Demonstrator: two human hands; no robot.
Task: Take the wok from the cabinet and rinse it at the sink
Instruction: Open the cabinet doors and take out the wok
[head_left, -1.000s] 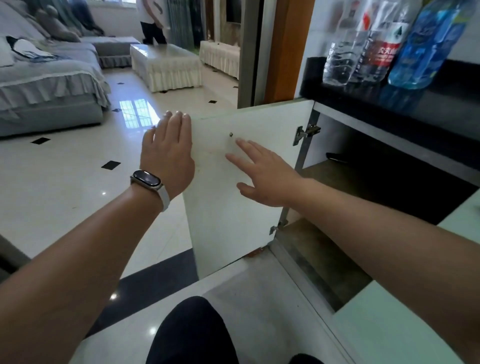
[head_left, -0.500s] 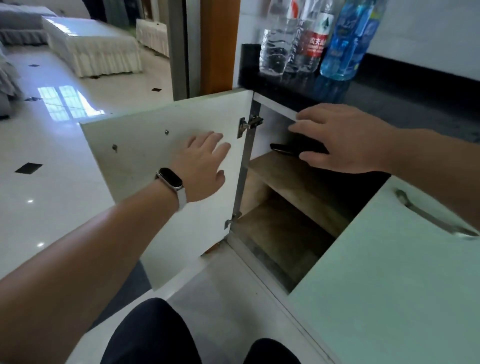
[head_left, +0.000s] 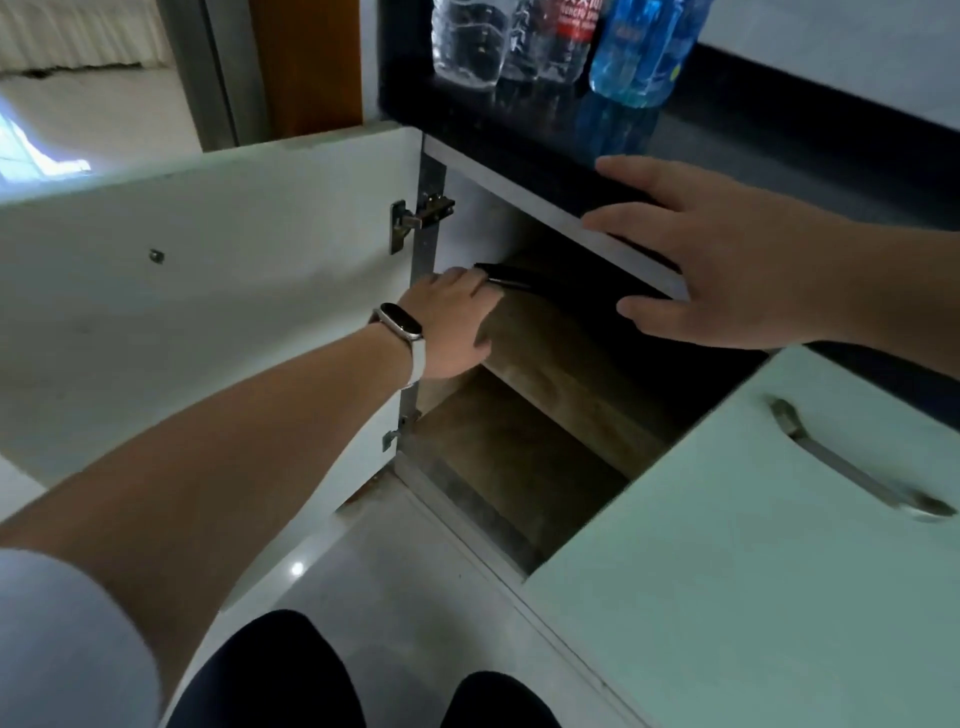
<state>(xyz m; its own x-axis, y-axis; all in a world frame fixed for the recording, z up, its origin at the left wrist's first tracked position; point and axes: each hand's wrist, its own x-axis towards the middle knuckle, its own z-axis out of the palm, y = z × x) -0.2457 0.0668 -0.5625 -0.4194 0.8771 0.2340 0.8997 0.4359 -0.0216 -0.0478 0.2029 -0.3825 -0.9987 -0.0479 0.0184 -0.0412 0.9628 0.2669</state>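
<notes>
The wok (head_left: 550, 285) lies on the upper shelf inside the open cabinet (head_left: 561, 364). Only its dark, curved near part shows; the rest is lost in shadow. My left hand (head_left: 452, 322), with a watch on the wrist, reaches into the cabinet past the hinge. Its fingertips touch the left end of the wok's dark part, and the fingers are not closed around it. My right hand (head_left: 717, 260) is spread flat over the cabinet's top rail, just under the black countertop, above the wok and holding nothing.
The white cabinet door (head_left: 208, 291) stands swung open to the left. A closed pale green door with a metal handle (head_left: 852, 462) is at the right. Several plastic bottles (head_left: 561, 41) stand on the black countertop (head_left: 779, 135). My knees are at the bottom edge.
My left hand has left the open door and gone into the cabinet to the wok's end. My right hand stays at the top rail. The view has moved closer.
</notes>
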